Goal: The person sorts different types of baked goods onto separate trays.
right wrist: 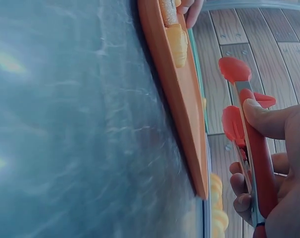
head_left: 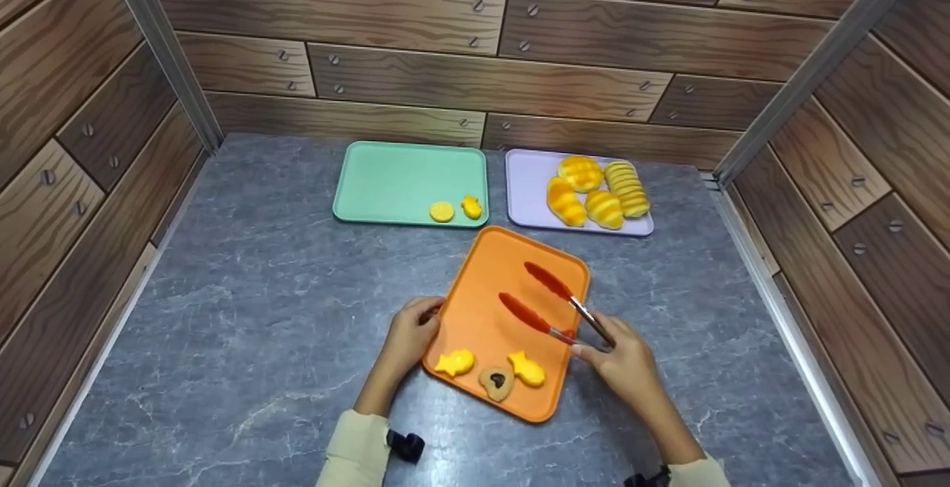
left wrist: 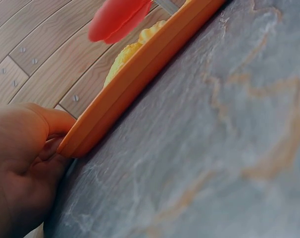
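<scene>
Tongs (head_left: pixel 553 284) hang spread above the orange tray (head_left: pixel 475 316) in the grip of the right hand (head_left: pixel 627 364), while the left hand (head_left: pixel 408 335) pinches the tray's left rim, so steady support and a gentle, even squeeze should serve best.

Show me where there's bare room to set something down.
Widest: the table between the left hand and left wall. Another patch lies between the right hand and right wall. The left part of the green tray is bare too. Crowded: near end of the orange tray, right part of the lilac tray.
</scene>
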`<action>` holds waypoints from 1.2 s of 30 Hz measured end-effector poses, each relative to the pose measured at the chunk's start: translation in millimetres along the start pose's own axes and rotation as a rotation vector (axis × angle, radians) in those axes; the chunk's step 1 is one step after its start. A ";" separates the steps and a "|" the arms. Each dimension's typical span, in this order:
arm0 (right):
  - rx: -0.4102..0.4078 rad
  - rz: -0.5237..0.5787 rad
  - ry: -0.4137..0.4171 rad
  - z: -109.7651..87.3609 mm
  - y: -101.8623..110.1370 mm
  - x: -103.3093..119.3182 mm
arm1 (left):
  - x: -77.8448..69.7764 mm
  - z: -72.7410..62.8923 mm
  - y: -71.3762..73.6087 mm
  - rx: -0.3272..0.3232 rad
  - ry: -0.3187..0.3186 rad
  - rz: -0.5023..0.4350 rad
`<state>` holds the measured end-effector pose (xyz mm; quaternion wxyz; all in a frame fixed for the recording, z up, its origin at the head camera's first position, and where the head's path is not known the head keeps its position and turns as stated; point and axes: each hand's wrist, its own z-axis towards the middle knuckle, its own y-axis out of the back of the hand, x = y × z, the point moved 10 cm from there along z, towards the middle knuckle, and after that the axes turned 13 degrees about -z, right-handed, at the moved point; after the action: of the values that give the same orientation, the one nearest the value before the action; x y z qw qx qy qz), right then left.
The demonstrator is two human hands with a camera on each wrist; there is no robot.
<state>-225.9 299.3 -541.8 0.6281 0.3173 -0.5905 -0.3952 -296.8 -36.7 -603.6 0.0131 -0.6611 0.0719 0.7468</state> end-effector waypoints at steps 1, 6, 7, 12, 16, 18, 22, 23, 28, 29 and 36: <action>0.001 0.006 -0.007 -2.7 0.5 -2.8 | -0.2 -0.1 0.4 0.000 -0.001 0.000; 0.034 0.014 -0.051 -14.2 -1.0 -18.0 | 0.2 -0.9 1.7 -0.005 -0.008 0.009; 0.038 0.016 -0.056 -16.2 -1.1 -20.7 | 0.8 -0.7 1.7 -0.006 -0.011 0.009; 0.032 0.021 -0.035 -27.0 3.1 -30.4 | 1.5 -0.7 0.9 -0.007 -0.028 0.005; 0.058 0.004 -0.010 -34.8 5.9 -36.2 | 0.6 -0.9 1.8 -0.010 -0.025 0.003; 0.073 -0.010 0.006 -37.9 6.6 -38.0 | 0.4 -1.3 2.3 -0.012 -0.017 0.000; 0.092 -0.030 0.047 -43.4 8.2 -38.9 | -0.6 -2.2 2.2 -0.011 -0.016 0.003; 0.097 -0.036 0.055 -44.6 8.4 -38.8 | -0.6 -2.4 2.0 -0.012 -0.015 0.001; 0.113 -0.056 0.083 -50.5 8.9 -38.1 | -0.4 -3.2 1.3 -0.012 -0.009 -0.009; 0.112 -0.055 0.091 -51.5 9.2 -37.5 | -0.4 -3.3 1.4 -0.014 -0.009 -0.012; 0.078 -0.092 0.152 -55.5 12.3 -31.7 | -3.3 -2.7 0.3 -0.008 -0.027 -0.017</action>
<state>-169.0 329.1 -552.3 0.6394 0.3973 -0.5409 -0.3752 -293.7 -37.1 -600.6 0.0177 -0.6517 0.0634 0.7556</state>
